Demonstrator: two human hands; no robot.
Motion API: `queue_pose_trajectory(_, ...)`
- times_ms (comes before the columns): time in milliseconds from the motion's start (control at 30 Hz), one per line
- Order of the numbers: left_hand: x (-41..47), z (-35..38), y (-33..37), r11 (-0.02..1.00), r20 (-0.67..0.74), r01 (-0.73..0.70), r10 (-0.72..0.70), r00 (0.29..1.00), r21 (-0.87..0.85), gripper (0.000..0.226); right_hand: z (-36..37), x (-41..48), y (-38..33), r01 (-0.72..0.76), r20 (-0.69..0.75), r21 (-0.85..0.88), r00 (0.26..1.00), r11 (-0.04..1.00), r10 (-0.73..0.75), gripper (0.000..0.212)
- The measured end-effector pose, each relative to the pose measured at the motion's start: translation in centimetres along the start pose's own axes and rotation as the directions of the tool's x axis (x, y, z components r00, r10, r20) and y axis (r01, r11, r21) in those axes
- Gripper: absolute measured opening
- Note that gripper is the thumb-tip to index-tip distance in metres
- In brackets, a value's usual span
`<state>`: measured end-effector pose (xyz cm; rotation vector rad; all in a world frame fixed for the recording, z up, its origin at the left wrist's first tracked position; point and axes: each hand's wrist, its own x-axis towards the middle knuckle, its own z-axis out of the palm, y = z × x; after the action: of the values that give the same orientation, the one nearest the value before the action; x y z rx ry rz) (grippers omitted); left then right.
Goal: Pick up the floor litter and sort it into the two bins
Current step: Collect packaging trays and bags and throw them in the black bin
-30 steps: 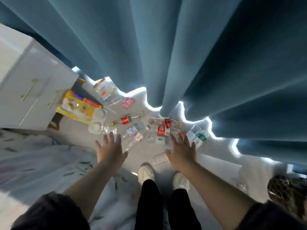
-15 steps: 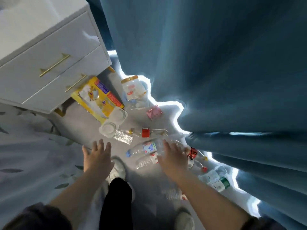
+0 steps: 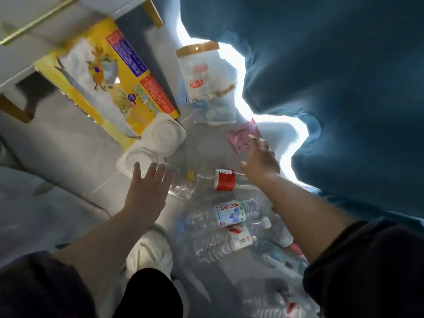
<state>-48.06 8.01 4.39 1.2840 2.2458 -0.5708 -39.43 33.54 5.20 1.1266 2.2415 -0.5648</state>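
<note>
Pink wrapper (image 3: 242,137), twelve o'clock of your right hand (image 3: 261,161), looks light and limp; pinch its edge with those spread, empty fingers.

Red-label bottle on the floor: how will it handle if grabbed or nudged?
The red-label bottle lies on its side, so a nudge likely rolls it. It looks clear and empty: probably light, and thin walls may dent when squeezed.
</note>
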Motion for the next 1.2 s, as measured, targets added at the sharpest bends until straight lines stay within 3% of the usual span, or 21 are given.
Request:
queue_pose_trajectory(200, 3.8, 3.9, 0.7, 0.997, -0.051, -0.056, 0.058, 0.997, 0.044, 0.078, 2.8, 6.0, 0.0, 0.03, -0.075, -0.016, 0.997, 0.999, -0.031, 0.074)
queue_pose_trajectory(333, 5.5, 5.0, 1.1, 0.998, -0.172, -0.027, 0.037, 0.984, 0.06, 0.05, 3.2, 8.4, -0.4, -0.015, -0.043, 0.036, 0.999, 0.999, 0.017, 0.07)
queue_pose_trajectory(533, 6.0, 4.9, 1.5, 0.996, -0.017, 0.08, -0.08, 0.997, -0.033, 0.03, 3.7, 8.3, -0.1, -0.023, -0.122, 0.115, 0.992, 0.993, 0.037, 0.049)
queue_pose_trajectory(700, 4.1, 3.5, 1.0, 0.994, -0.014, 0.089, -0.09, 0.996, -0.061, 0.018, 3.6, 5.9, 1.7, 0.007, -0.12, 0.219, 0.993, 0.976, 0.02, 0.022)
queue_pose_trajectory(867, 0.4, 0.3, 0.4, 0.986, 0.076, 0.167, -0.165, 0.983, -0.023, 0.019, 1.1, 0.9, 3.7, -0.016, -0.102, 0.281, 0.994, 0.96, 0.047, 0.014)
queue_pose_trajectory(1000, -3.6, -4.2, 1.4, 0.982, 0.116, 0.181, -0.174, 0.978, -0.055, 0.018, -2.5, -3.9, 5.2, -0.052, -0.07, 0.283, 0.995, 0.958, 0.075, 0.02)
queue_pose_trajectory(1100, -6.2, -8.4, 2.8, 0.964, 0.114, 0.212, -0.196, 0.974, -0.161, 0.016, -5.8, -7.9, 6.3, -0.064, -0.068, 0.33, 0.994, 0.942, 0.091, 0.02)
queue_pose_trajectory(1200, -8.2, -13.0, 4.1, 0.834, 0.114, 0.345, -0.329, 0.937, -0.431, 0.012, -8.8, -12.2, 7.1, -0.086, -0.03, 0.412, 0.994, 0.907, 0.107, 0.022)
